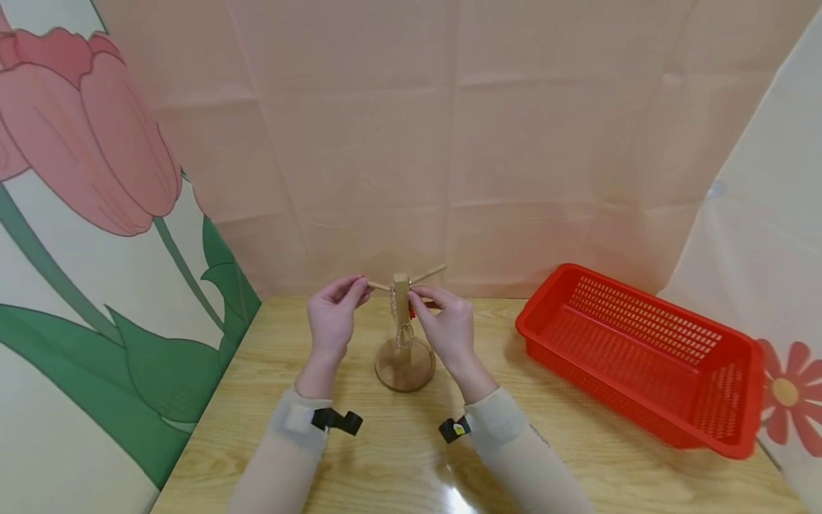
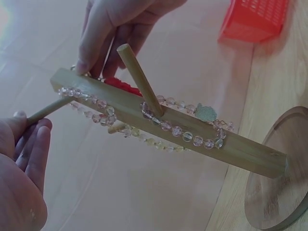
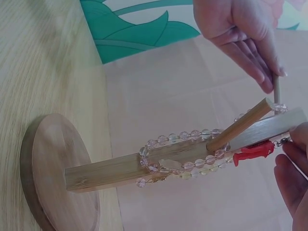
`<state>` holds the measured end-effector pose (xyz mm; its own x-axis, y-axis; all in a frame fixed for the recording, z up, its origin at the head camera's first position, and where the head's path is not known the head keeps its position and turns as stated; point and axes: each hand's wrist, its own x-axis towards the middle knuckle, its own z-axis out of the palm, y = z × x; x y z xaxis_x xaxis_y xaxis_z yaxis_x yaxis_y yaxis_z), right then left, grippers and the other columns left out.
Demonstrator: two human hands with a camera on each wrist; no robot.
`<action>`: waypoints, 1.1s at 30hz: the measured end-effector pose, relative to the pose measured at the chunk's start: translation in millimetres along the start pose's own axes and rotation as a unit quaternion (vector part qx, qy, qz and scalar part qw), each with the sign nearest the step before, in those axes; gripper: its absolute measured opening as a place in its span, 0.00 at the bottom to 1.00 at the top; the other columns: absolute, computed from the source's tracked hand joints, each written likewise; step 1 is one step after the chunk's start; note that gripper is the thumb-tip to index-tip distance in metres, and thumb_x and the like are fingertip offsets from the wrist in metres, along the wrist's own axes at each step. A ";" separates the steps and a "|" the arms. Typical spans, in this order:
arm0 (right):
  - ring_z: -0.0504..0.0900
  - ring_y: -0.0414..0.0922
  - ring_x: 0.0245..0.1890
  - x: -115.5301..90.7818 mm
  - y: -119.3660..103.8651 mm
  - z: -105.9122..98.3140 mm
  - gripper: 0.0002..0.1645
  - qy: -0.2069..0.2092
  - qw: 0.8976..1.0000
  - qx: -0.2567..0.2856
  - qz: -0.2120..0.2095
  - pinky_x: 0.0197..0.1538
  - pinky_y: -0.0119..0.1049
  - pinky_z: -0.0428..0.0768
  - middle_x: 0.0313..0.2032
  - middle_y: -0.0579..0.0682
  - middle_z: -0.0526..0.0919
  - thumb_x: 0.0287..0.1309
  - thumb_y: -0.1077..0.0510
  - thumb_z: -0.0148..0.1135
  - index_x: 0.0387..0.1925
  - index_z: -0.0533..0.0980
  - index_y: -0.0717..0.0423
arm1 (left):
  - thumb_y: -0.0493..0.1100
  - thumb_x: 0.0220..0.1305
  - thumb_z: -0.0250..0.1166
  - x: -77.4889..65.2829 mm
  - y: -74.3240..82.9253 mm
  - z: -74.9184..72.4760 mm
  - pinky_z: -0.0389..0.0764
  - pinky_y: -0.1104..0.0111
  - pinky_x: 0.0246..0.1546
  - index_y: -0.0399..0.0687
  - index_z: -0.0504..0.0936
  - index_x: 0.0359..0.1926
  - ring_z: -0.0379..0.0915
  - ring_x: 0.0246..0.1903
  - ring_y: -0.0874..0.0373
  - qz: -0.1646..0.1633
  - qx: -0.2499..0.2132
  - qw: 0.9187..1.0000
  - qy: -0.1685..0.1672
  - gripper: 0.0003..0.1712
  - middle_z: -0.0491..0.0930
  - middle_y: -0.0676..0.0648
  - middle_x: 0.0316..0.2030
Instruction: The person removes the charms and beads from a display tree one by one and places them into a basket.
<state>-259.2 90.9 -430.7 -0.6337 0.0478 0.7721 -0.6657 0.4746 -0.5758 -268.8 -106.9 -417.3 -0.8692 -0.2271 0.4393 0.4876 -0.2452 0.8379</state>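
A wooden stand [image 1: 401, 307] with a square post, round base [image 3: 62, 168] and side pegs stands upright on the table. My left hand [image 1: 334, 314] pinches the end of its left peg [image 2: 50, 109] between thumb and fingers. Near the top of the post, my right hand [image 1: 447, 321] holds the short metal chain of a red charm [image 3: 252, 153], which lies along the post's side. Clear and pinkish bead bracelets [image 2: 185, 134] hang on the pegs, one with a pale green charm [image 2: 206, 113]. A paler yellowish bracelet [image 2: 151, 141] hangs on the far side, partly hidden.
A red perforated plastic basket [image 1: 642, 357] sits on the right of the wood-grain table [image 1: 398, 457]. Behind the table hangs a creased pinkish sheet [image 1: 481, 143]. Flower-patterned panels [image 1: 96, 143] flank both sides. Each wrist carries a small black camera mount [image 1: 337, 421].
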 end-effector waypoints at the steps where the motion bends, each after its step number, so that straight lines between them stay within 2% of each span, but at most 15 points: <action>1: 0.92 0.48 0.36 0.1 0.2 -0.1 0.04 0.001 1.000 0.000 -0.002 0.39 0.42 0.94 0.39 0.52 0.93 0.66 0.62 0.76 0.39 0.91 0.60 | 0.28 0.69 0.72 0.3 -0.3 -0.1 0.94 0.65 0.41 0.15 0.82 0.49 0.91 0.34 0.58 0.000 -0.001 1.000 -0.001 0.15 0.91 0.42 0.37; 7: 0.92 0.47 0.35 1.0 2.2 -0.7 0.04 0.011 1.000 0.002 -0.013 0.38 0.42 0.94 0.38 0.52 0.93 0.65 0.62 0.77 0.38 0.91 0.59 | 0.27 0.69 0.71 0.4 -0.1 -0.4 0.94 0.65 0.41 0.14 0.81 0.49 0.91 0.34 0.59 0.006 -0.002 1.000 -0.006 0.16 0.91 0.42 0.37; 17: 0.92 0.47 0.34 1.3 3.0 -5.7 0.05 0.020 0.999 0.001 -0.026 0.37 0.42 0.94 0.37 0.52 0.93 0.66 0.60 0.77 0.39 0.91 0.59 | 0.29 0.69 0.72 0.0 -0.5 1.4 0.94 0.63 0.42 0.28 0.88 0.46 0.91 0.35 0.55 -0.002 -0.013 1.000 -0.002 0.07 0.91 0.37 0.38; 25: 0.92 0.48 0.35 2.8 6.9 -7.9 0.05 0.024 0.999 0.007 -0.029 0.37 0.43 0.94 0.38 0.52 0.93 0.66 0.61 0.77 0.40 0.91 0.60 | 0.28 0.69 0.72 -0.3 -0.8 0.9 0.94 0.64 0.42 0.28 0.88 0.46 0.91 0.35 0.56 -0.003 -0.018 1.000 0.001 0.07 0.91 0.39 0.38; 33: 0.92 0.47 0.34 4.1 7.5 -11.6 0.03 0.034 0.999 0.016 -0.026 0.36 0.43 0.94 0.37 0.50 0.93 0.66 0.63 0.76 0.39 0.91 0.60 | 0.28 0.68 0.72 0.3 -2.8 1.1 0.94 0.63 0.41 0.24 0.87 0.47 0.91 0.34 0.56 -0.004 -0.013 1.000 0.005 0.09 0.91 0.40 0.38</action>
<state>-262.2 104.9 -428.7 -0.5698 0.0846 0.8174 -0.7100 0.4504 -0.5414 -270.6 -105.3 -419.2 -0.8719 -0.2351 0.4295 0.4833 -0.2722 0.8321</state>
